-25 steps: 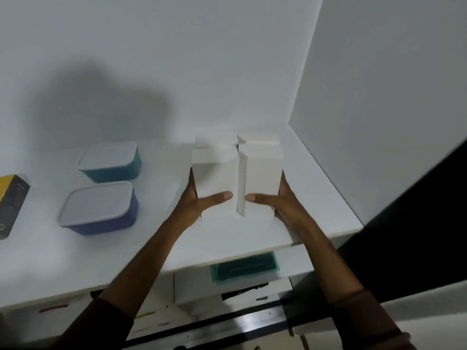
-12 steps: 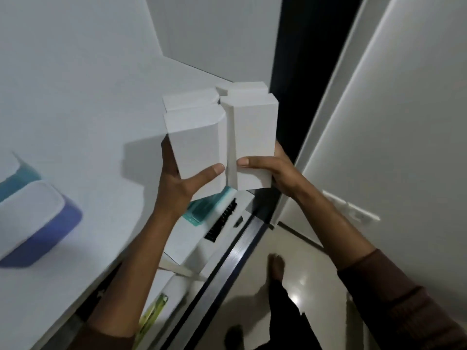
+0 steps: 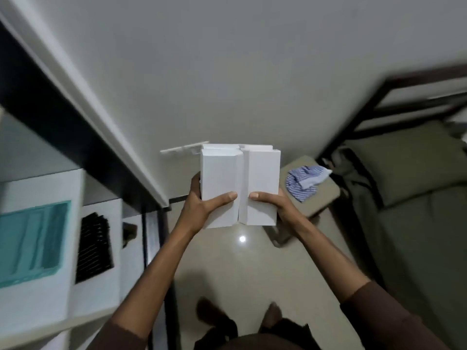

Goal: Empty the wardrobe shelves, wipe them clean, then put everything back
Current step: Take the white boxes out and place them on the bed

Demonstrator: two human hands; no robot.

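From the head camera, the person holds a bunch of white boxes (image 3: 240,184) up in the air, away from the wardrobe (image 3: 50,248) on the left. The left hand (image 3: 202,205) grips the left side with its fingers curled round, thumb across the front. The right hand (image 3: 275,205) grips the right side the same way. A stool (image 3: 326,195) with a striped cloth (image 3: 304,183) and a bed (image 3: 417,198) are near on the right. It looks like the emptying part. A teal thing (image 3: 32,238) and a black thing (image 3: 93,246) sit in the wardrobe. Wiping and putting back seem not done yet.
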